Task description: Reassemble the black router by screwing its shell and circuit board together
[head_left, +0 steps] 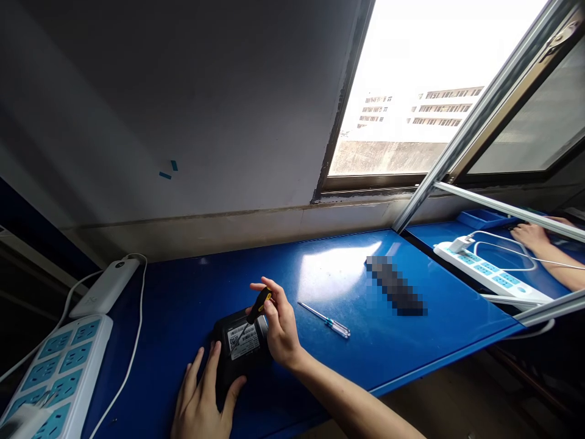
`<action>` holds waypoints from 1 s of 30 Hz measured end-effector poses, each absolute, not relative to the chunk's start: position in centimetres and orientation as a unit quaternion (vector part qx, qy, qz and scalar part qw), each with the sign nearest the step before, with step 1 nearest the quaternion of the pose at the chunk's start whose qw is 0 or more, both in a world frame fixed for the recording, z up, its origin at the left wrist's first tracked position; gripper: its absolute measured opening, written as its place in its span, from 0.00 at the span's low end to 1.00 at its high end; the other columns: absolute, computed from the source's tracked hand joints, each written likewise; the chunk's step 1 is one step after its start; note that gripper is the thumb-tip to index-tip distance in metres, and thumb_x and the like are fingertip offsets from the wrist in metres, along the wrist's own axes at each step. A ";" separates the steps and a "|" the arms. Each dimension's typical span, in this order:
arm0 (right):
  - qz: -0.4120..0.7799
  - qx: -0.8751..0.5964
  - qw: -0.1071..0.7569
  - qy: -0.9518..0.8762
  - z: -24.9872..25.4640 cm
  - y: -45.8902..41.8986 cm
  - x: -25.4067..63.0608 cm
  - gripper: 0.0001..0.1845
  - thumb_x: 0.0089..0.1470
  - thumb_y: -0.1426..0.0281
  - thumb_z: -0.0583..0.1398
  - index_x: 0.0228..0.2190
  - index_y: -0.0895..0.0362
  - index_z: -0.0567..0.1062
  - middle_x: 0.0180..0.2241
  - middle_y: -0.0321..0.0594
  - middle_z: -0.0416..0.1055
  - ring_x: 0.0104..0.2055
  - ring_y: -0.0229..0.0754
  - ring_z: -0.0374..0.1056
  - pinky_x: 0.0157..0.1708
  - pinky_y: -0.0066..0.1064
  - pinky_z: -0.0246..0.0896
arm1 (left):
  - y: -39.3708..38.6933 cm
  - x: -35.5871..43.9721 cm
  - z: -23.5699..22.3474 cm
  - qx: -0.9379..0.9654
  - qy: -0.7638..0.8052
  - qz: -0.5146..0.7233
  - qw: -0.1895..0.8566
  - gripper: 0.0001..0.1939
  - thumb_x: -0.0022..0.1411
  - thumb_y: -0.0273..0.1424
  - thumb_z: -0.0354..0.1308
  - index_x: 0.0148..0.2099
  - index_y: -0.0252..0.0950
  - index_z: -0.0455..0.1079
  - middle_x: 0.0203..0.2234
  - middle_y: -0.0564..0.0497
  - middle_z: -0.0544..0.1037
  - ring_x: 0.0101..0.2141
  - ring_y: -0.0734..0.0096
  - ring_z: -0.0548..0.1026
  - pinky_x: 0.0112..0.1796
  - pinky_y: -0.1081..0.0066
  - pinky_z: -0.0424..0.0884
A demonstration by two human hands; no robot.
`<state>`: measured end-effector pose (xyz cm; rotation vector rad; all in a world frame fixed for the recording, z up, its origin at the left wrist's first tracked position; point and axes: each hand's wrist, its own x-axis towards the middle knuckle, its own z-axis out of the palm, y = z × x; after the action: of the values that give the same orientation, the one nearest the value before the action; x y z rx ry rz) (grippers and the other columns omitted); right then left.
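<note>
A black boxy device (223, 332) lies on the blue table, its white label with barcodes and a QR code (244, 342) facing up. My left hand (203, 393) grips its near left side, with the thumb along the near edge and the fingers at the left. My right hand (281, 326) is closed on a screwdriver with a black and yellow handle (260, 305). Its thin shaft slants down across the label, and I cannot tell what the tip touches. To the right of my right hand lies a second screwdriver with a clear handle (337, 327).
A blurred dark object (397, 286) lies farther right on the blue table (283, 259). Power strips (64, 366) and a white adapter with cables (107, 286) stand at the left. Past a metal frame (457, 134), another person's hand (530, 235) rests near another power strip (493, 271).
</note>
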<state>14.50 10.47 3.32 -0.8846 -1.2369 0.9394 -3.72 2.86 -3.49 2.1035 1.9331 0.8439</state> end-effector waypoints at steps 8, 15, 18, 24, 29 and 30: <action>0.375 -0.433 0.611 -0.547 2.9 10.8 14.3 0.22 0.60 0.61 0.62 0.54 0.47 0.69 0.41 0.37 0.64 0.34 0.36 0.68 0.33 0.29 0.72 | 2.5 -3.5 -3.2 0.688 0.664 0.277 0.095 0.34 0.64 0.52 0.53 0.67 0.42 0.61 0.63 0.41 0.66 0.63 0.43 0.64 0.57 0.45 0.68; 0.415 -0.411 0.613 -0.532 2.7 10.9 14.1 0.25 0.66 0.65 0.53 0.62 0.50 0.57 0.47 0.43 0.72 0.34 0.37 0.72 0.37 0.33 0.73 | 2.4 -2.8 -2.4 0.654 0.686 0.290 0.132 0.36 0.62 0.55 0.53 0.65 0.43 0.64 0.64 0.39 0.66 0.63 0.39 0.63 0.55 0.42 0.69; 0.430 -0.399 0.617 -0.525 2.9 10.8 14.0 0.20 0.67 0.64 0.52 0.58 0.50 0.60 0.50 0.45 0.71 0.32 0.36 0.73 0.36 0.34 0.73 | 2.3 -2.6 -2.3 0.640 0.691 0.308 0.138 0.36 0.61 0.57 0.53 0.65 0.45 0.64 0.64 0.41 0.65 0.63 0.39 0.62 0.56 0.41 0.68; 0.383 -0.445 0.668 -0.457 3.8 12.1 15.3 0.25 0.63 0.60 0.58 0.57 0.50 0.58 0.42 0.40 0.72 0.33 0.37 0.72 0.34 0.33 0.73 | 2.2 -2.6 -2.0 0.635 0.696 0.300 0.149 0.36 0.62 0.57 0.51 0.66 0.45 0.62 0.65 0.42 0.63 0.64 0.39 0.60 0.56 0.40 0.67; 0.235 -0.593 0.533 -0.556 3.0 14.7 19.3 0.23 0.64 0.56 0.54 0.56 0.54 0.66 0.31 0.35 0.68 0.24 0.37 0.64 0.26 0.30 0.67 | 2.1 -2.7 -1.8 0.658 0.682 0.296 0.121 0.31 0.65 0.53 0.51 0.64 0.46 0.65 0.63 0.44 0.67 0.63 0.41 0.63 0.54 0.42 0.71; 0.223 -0.600 0.516 -0.569 2.6 15.0 20.0 0.22 0.62 0.57 0.57 0.54 0.53 0.69 0.31 0.35 0.69 0.24 0.37 0.63 0.27 0.32 0.66 | 2.1 -2.7 -1.7 0.667 0.672 0.302 0.111 0.29 0.66 0.52 0.51 0.63 0.45 0.66 0.62 0.44 0.69 0.62 0.42 0.64 0.54 0.43 0.72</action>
<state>19.96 15.00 2.57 -1.4408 -1.3677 0.5353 -2.75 2.12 -1.71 1.9599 1.9724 0.8868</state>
